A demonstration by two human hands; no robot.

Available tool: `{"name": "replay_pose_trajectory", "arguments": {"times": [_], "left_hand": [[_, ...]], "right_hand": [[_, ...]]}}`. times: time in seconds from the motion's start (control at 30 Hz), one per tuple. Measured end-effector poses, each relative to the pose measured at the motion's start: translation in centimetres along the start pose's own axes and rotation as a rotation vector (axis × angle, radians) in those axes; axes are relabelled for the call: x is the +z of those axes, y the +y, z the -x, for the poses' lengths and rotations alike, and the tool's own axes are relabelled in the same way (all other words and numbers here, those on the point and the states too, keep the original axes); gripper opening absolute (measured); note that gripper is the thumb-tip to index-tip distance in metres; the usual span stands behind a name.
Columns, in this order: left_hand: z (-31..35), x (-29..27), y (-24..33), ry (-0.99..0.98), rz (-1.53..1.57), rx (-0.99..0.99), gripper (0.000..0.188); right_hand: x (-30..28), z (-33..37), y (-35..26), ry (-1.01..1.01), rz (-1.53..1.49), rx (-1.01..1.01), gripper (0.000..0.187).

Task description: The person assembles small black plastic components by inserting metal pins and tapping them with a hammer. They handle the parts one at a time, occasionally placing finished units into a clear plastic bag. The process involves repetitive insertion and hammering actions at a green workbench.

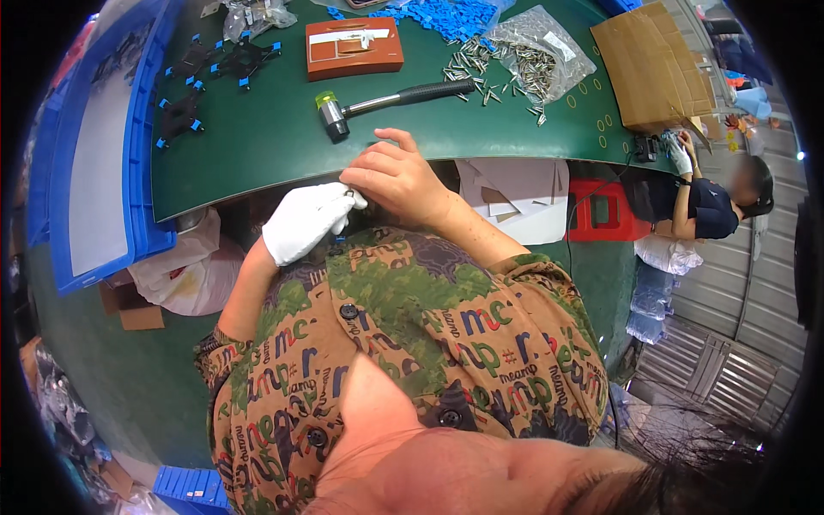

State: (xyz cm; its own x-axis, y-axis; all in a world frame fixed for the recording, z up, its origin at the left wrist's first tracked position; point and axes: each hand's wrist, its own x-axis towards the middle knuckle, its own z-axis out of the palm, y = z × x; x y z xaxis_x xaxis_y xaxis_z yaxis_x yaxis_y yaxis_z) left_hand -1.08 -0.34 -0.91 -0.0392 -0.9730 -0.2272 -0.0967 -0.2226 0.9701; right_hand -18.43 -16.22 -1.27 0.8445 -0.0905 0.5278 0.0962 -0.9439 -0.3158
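Note:
My left hand (309, 221), in a white glove, is closed close to my body, just off the table's near edge. My bare right hand (402, 180) meets it, thumb and forefinger pressed against the gloved fingertips while its other fingers are loosely bent. What they hold is mostly hidden; a small metallic glint and bits of blue show at the gloved fingers. Beyond my hands, a hammer (386, 101) with a yellow-and-black head and a black grip lies on the table. Black X-shaped brackets (182, 114) with blue tips lie at the left.
On the green table (266, 142) are a reddish-brown box (354, 50), a heap of blue pieces (446, 17), and metal pins beside a clear bag (545, 53). A cardboard box (652, 64) stands right, a blue crate (129, 163) left. Another person (717, 202) works at the far right.

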Motion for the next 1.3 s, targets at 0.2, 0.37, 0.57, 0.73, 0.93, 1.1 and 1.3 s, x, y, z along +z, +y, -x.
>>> {"name": "replay_pose_trajectory", "arguments": {"times": [0.2, 0.37, 0.57, 0.73, 0.93, 1.1, 1.3], "left_hand": [[-0.4, -1.1, 0.4, 0.023, -0.045, -0.023, 0.03], [0.2, -0.6, 0.2, 0.05, -0.18, -0.044, 0.03], [1.1, 0.3, -0.2, 0.068, -0.109, 0.005, 0.029], [0.8, 0.7, -0.4, 0.088, -0.179, 0.085, 0.028], [0.3, 0.8, 0.2, 0.056, -0.256, 0.131, 0.032], [0.2, 0.9, 0.0, 0.062, -0.254, 0.124, 0.032], [0.6, 0.9, -0.2, 0.075, -0.219, 0.063, 0.032]], "right_hand": [[1.8, -0.2, -0.1, 0.127, 0.033, 0.061, 0.018], [2.7, 0.5, -0.7, 0.13, 0.037, 0.094, 0.016], [1.5, 0.5, -0.8, 0.07, -0.005, 0.019, 0.024], [-2.9, -0.7, 5.0, 0.15, 0.24, 0.046, 0.027], [-6.3, -2.7, 18.3, 0.05, 0.434, 0.473, 0.018], [-5.1, -5.3, 22.0, -0.149, 0.624, 0.554, 0.022], [-5.4, -4.7, 21.2, -0.245, 0.699, 0.302, 0.021]]}}
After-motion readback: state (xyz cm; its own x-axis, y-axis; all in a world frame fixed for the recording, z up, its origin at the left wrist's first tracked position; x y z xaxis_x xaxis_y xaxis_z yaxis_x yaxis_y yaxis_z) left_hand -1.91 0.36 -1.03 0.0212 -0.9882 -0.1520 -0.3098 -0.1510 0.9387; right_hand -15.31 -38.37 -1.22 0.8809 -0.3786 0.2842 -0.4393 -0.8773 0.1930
